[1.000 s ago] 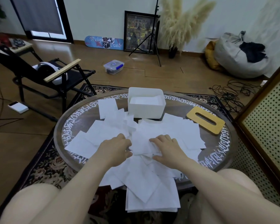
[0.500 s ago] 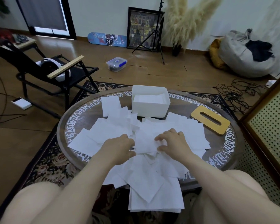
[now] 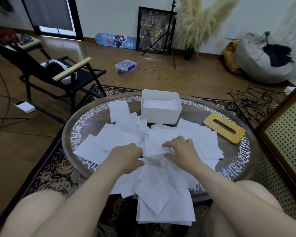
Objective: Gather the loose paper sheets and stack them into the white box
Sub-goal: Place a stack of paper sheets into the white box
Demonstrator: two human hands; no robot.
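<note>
Several loose white paper sheets (image 3: 120, 137) lie scattered over the round dark table (image 3: 229, 168), some hanging over its near edge. The white box (image 3: 161, 115) stands at the far side of the table with a few sheets lying flat inside it. My left hand (image 3: 126, 156) and my right hand (image 3: 181, 151) rest in the middle of the pile, close together. Both pinch the same sheet (image 3: 153, 147), which is lifted and crumpled between them. The fingertips of my left hand are hidden.
A yellow wooden lid with a slot (image 3: 224, 130) lies on the table's right side. A black folding chair (image 3: 58, 74) stands to the left, a perforated cabinet (image 3: 287, 134) to the right. Cables (image 3: 256, 101), a plastic container (image 3: 125, 67) and a tripod (image 3: 167, 36) are on the floor beyond.
Both hands have drawn closer together and a sheet between them has been pinched and raised off the pile. The camera view has shifted slightly.
</note>
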